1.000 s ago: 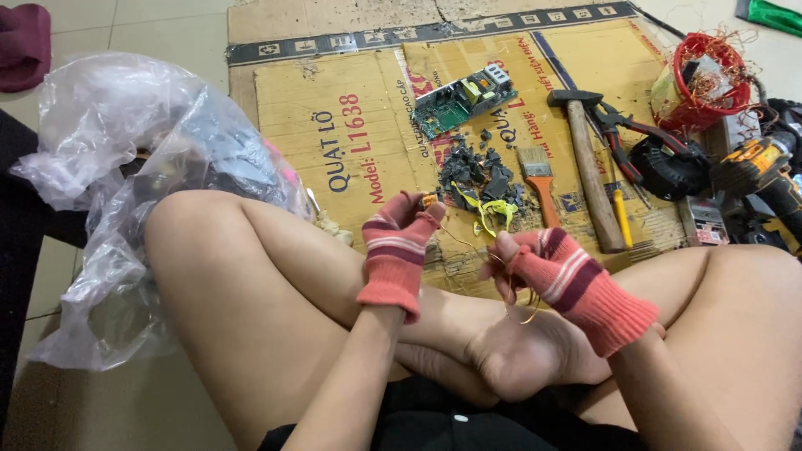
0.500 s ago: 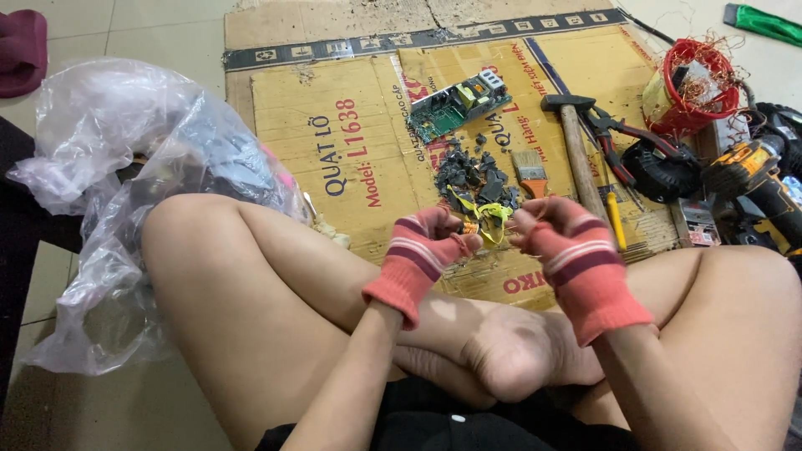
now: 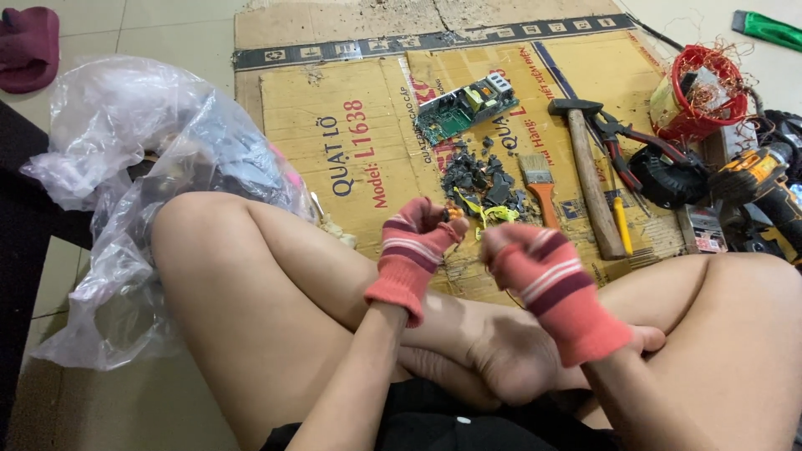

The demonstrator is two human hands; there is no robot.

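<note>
1. Small orange-and-yellow component (image 3: 458, 214) sits pinched between my two gloved hands, above the cardboard sheet (image 3: 359, 167). Looks light, stiff, brittle; thin yellow wire (image 3: 493, 215) trails off it, bendy.
2. Left hand (image 3: 415, 250): fingers clenched on the part's left end. Right hand (image 3: 543, 280): fingers curled shut near the wire end; exact contact I cannot tell.
3. Best hold, I judge: the solid body, not the wire.
4. Beyond: dark debris pile (image 3: 480, 177), green circuit board (image 3: 464, 104), brush (image 3: 539, 182), hammer (image 3: 589, 171).

Flattened cardboard (image 3: 359, 159) on tiled floor (image 3: 184, 29)
</note>
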